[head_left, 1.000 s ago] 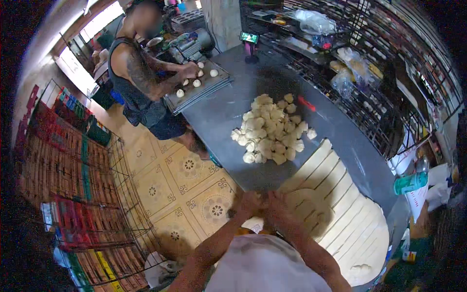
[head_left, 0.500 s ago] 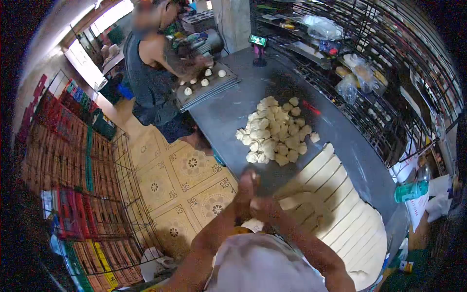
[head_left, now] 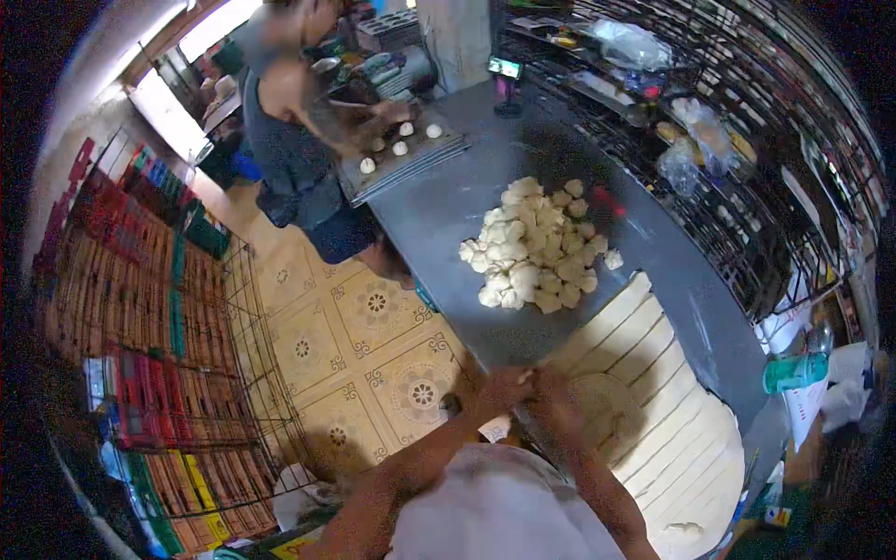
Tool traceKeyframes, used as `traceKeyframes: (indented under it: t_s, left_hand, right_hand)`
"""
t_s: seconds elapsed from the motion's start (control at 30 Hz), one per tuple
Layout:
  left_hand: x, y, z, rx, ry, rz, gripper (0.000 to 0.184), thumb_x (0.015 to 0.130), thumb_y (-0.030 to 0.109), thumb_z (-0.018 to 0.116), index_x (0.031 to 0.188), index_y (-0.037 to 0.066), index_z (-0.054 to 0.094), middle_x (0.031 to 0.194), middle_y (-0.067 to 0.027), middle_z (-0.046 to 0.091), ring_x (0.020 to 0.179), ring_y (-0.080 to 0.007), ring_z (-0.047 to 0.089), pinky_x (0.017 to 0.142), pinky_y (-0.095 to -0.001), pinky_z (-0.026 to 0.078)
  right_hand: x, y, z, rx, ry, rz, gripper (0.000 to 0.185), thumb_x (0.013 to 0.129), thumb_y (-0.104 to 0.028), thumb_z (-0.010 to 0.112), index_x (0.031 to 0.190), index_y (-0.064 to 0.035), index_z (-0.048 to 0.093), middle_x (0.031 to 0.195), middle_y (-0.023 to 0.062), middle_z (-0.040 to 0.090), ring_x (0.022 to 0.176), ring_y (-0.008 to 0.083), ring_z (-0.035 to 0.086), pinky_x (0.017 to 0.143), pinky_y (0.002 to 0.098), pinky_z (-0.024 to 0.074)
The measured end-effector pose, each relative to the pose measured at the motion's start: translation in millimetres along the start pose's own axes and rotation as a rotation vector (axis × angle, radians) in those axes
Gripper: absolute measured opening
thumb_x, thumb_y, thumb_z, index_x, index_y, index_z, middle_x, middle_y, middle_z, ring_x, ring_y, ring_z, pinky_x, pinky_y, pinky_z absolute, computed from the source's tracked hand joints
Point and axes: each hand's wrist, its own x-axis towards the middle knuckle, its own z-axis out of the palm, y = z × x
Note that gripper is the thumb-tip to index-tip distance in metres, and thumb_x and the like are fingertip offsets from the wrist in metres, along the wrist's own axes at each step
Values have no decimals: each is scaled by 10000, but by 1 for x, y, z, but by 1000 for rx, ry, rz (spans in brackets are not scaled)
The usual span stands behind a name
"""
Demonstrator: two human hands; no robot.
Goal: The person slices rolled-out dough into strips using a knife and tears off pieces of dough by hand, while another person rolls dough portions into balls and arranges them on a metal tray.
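The left hand (head_left: 507, 385) and right hand (head_left: 553, 399) were close together at the edge of the table (head_left: 439, 229), near a sheet of dough (head_left: 693, 453).
Both were dim and blurred, so whether they held anything could not be told. The sheet, cut into strips (head_left: 613, 313), lay just right of them; a heap of dough lumps (head_left: 535, 252) sat beyond. Each piece looked light, soft and likely tacky, easily stretched; a strip seemed best supported from beneath along its length, a lump cupped gently.
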Motion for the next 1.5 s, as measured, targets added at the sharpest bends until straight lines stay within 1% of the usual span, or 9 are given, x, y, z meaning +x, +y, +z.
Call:
traceKeyframes:
  t_s: [0.2,0.5,0.6,0.67,0.83,1.0,1.2,1.37,1.5]
  left_hand:
    - [32,-24,12,547,41,-40,388,990,341,597,1133,-10,679,921,-214,703,754,-356,623,720,-495,470]
    - [97,-46,-19,267,471,364,614,928,273,710,1437,-14,521,1393,-172,583,1199,-317,567,1018,-467,454]
    - [64,-4,-50,355,331,482,869,915,342,710,1622,63,289,1428,-284,570,1239,-445,584,1021,-470,489]
    - [57,-71,-33,78,-242,186,709,932,272,676,1560,65,421,1351,-217,650,1147,-388,644,990,-446,509]
    - [57,-61,-8,119,-306,91,582,964,281,649,1493,87,503,1329,-153,671,1077,-325,667,929,-421,535]
    - [31,-64,10,161,-406,-75,442,1004,293,615,1408,114,605,1302,-73,698,990,-247,695,853,-390,568]
    - [30,-139,64,-324,-73,-33,386,991,263,600,1342,107,640,1195,-99,730,921,-306,700,837,-416,560]
    - [20,-32,50,644,134,249,322,1027,308,581,1122,25,702,770,-87,696,553,-268,601,509,-400,473]
    - [50,-79,67,668,276,309,373,1044,347,533,1076,16,701,720,-101,686,473,-279,564,461,-429,463]
  right_hand:
    - [-4,0,-17,125,-82,125,390,1030,-288,568,1306,-23,643,1272,168,681,1110,311,648,928,413,526]
    - [0,21,36,564,-28,27,370,946,-266,645,1223,-24,683,1219,171,691,1070,308,651,901,429,528]
    - [11,62,31,876,99,-104,391,880,-256,706,1192,-21,694,1153,167,707,995,308,660,849,448,534]
    - [18,71,46,1074,186,-199,409,836,-250,747,1171,-19,702,1110,165,717,944,308,665,815,461,538]
    - [-23,64,18,-231,319,-195,448,785,-268,762,1157,-23,708,1106,178,715,946,337,671,831,469,539]
    - [-4,114,72,-95,65,70,450,863,-141,685,1295,-30,633,1192,171,649,1049,321,614,895,454,480]
    - [-40,50,25,-109,337,41,390,876,-105,668,1257,-25,640,1153,174,684,1000,351,634,893,432,476]
    - [-31,55,36,675,189,378,433,850,-257,741,1212,-27,679,1127,175,694,958,350,673,839,460,534]
    - [-27,3,-21,357,282,-94,331,969,-229,623,1227,-23,649,879,132,693,745,302,620,766,449,496]
